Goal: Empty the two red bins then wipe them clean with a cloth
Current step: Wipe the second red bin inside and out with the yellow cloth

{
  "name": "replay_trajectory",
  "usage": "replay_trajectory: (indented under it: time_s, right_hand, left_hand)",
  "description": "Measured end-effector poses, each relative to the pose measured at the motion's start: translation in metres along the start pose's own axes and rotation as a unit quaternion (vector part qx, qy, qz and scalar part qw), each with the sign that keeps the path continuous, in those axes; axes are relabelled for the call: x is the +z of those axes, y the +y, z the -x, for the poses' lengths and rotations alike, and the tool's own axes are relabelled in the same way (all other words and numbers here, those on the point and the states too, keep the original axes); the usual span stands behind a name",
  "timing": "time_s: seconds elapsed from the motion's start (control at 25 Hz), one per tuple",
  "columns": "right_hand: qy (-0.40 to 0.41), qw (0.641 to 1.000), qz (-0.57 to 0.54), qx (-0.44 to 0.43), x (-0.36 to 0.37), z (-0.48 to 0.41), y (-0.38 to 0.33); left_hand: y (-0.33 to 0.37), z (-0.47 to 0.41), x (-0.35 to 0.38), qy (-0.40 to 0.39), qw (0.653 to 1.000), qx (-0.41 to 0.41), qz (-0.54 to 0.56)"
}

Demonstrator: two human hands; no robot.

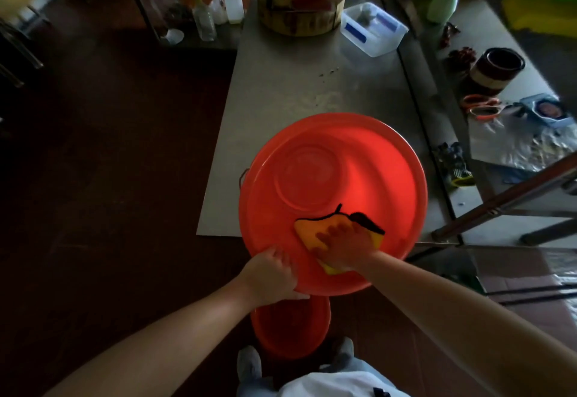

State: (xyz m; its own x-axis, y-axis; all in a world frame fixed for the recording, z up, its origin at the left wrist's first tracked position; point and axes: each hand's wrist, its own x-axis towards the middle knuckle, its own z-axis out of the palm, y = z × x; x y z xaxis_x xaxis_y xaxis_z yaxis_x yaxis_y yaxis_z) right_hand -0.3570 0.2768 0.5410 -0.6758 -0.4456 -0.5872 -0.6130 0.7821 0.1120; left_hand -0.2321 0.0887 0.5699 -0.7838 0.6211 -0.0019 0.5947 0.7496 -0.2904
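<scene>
A large round red bin (368, 159) lies at the near end of the steel table (281, 84), tilted toward me, its near rim hanging over the table edge. Nothing lies inside it but the cloth. My left hand (274, 275) grips the near rim, fingers curled over it. My right hand (346, 248) presses a yellow cloth with black edging (312, 228) flat against the inner wall near that rim. A second, smaller red bin (290, 325) stands on the floor under the first, between my feet, mostly hidden.
At the table's far end stand a thick wooden chopping block (303, 12) with a red-and-white box on it and a clear plastic container (373, 28). To the right, a second counter holds a dark pot (496, 67), orange scissors (482, 108) and clutter. Dark floor lies left.
</scene>
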Motion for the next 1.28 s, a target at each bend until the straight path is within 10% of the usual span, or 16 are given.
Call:
replay_trajectory:
  time_s: [0.16, 0.48, 1.28]
  right_hand:
    - [0.008, 0.988, 0.138, 0.072, -0.018, 0.006, 0.041]
    - [-0.046, 0.988, -0.144, 0.034, 0.018, 0.028, -0.038]
    - [-0.037, 0.985, -0.103, 0.133, 0.007, 0.056, -0.047]
  left_hand:
    - [0.002, 0.0, 0.001, 0.0, 1.0, -0.01, 0.016]
    - [0.002, 0.0, 0.005, -0.018, 0.999, 0.025, -0.034]
    - [-0.016, 0.005, 0.0, -0.022, 0.997, 0.062, -0.039]
